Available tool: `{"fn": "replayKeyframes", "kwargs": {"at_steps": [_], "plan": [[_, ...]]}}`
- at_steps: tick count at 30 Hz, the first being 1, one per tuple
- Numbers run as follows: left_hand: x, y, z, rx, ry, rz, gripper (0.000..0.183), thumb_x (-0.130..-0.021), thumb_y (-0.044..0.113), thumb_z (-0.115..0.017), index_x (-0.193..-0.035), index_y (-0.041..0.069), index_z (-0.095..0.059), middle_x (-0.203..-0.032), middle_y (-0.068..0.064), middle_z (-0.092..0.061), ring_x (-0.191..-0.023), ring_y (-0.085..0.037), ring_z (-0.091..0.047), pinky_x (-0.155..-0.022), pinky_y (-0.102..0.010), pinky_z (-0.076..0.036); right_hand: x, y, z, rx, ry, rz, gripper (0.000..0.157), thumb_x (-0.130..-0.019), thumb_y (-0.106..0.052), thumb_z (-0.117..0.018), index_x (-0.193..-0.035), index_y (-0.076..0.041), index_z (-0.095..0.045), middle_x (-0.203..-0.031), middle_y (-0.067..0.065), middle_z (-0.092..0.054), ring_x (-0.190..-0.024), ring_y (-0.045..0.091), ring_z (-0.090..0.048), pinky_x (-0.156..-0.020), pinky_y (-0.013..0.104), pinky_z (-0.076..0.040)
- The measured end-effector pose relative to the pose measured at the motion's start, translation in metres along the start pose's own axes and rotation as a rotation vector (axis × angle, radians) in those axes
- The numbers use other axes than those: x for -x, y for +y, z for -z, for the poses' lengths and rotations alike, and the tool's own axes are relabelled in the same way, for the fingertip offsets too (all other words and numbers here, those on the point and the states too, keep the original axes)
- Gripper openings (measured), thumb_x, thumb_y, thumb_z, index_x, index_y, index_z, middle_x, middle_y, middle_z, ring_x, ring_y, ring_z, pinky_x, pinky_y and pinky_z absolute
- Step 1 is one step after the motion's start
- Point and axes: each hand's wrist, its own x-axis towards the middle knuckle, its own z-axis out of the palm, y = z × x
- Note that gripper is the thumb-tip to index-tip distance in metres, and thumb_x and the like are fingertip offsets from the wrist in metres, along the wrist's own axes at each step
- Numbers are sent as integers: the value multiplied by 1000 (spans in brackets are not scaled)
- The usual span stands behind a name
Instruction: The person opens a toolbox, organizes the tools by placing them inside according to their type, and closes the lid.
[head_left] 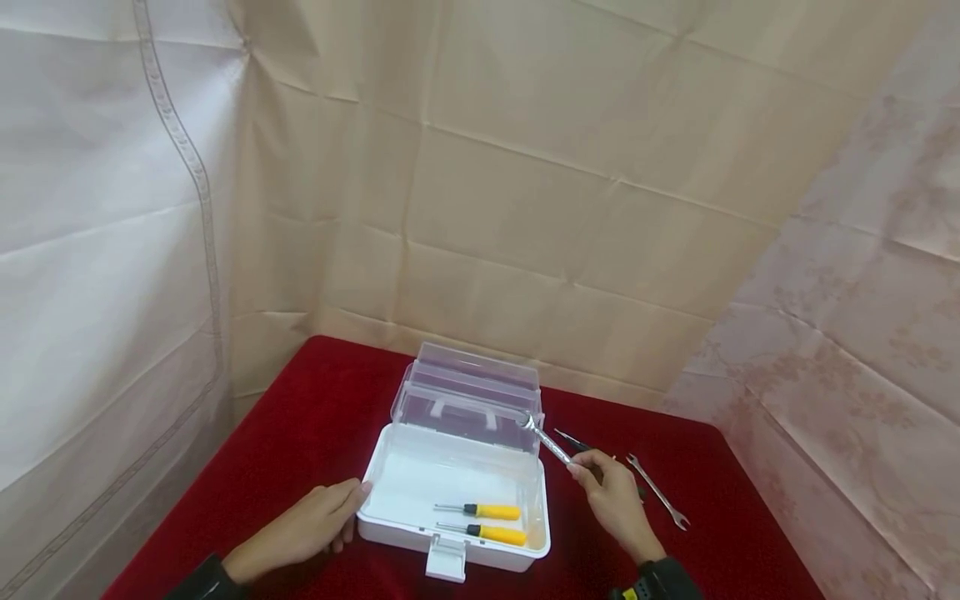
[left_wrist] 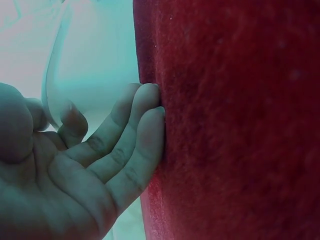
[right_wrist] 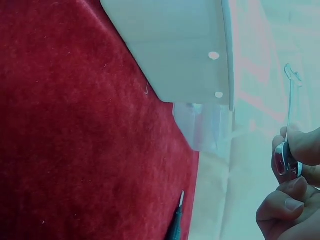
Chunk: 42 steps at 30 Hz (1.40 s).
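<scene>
A white toolbox with its clear lid raised stands on the red cloth. At its left side my left hand holds the rim between thumb and index finger, and its other fingers touch the cloth. Above the right side of the box, my right hand pinches a silver wrench near one end, its open jaw pointing toward the lid. Inside the box lie two yellow-handled screwdrivers, a rear one and a front one.
A second wrench lies on the cloth right of my right hand. Partly hidden behind that hand is a dark-handled tool with a thin metal shaft. The front latch hangs open. Draped sheets surround the table.
</scene>
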Motion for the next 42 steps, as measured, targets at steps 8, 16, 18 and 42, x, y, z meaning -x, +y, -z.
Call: {"fn": "replayKeyframes", "kwargs": {"at_steps": [8, 16, 18, 42], "plan": [[-1, 2, 2, -20, 23, 2, 39, -106, 43, -35, -90, 14, -54, -67, 0, -58, -55, -15, -57, -52, -29, -47, -6, -10, -4, -12, 18, 81, 5, -91, -11, -68, -97, -11, -66, -83, 3, -62, -74, 19, -52, -60, 28, -44], [1, 0, 2, -7, 4, 5, 40, -106, 45, -34, -91, 14, -54, -68, 0, -58, -55, -15, -57, -52, -29, -48, -6, -21, -15, -12, 15, 82, 6, -92, -13, -68, -98, -13, -67, -85, 1, -63, -71, 19, -53, -59, 24, -49], [0, 0, 1, -11, 6, 0, 41, -106, 46, -34, -90, 14, -54, -68, 0, -58, -55, -15, -57, -53, -29, -48, -6, -24, -17, -16, 20, 96, 6, -92, -14, -68, -97, -14, -67, -86, 1, -65, -72, 19, -55, -63, 24, -51], [1, 1, 0, -41, -11, 8, 41, -106, 46, -33, -91, 14, -54, -67, 2, -57, -54, -14, -56, -54, -29, -46, -20, -44, -48, 15, -46, 256, 7, -91, -18, -69, -97, -14, -70, -89, -4, -65, -72, 16, -57, -70, 19, -51]]}}
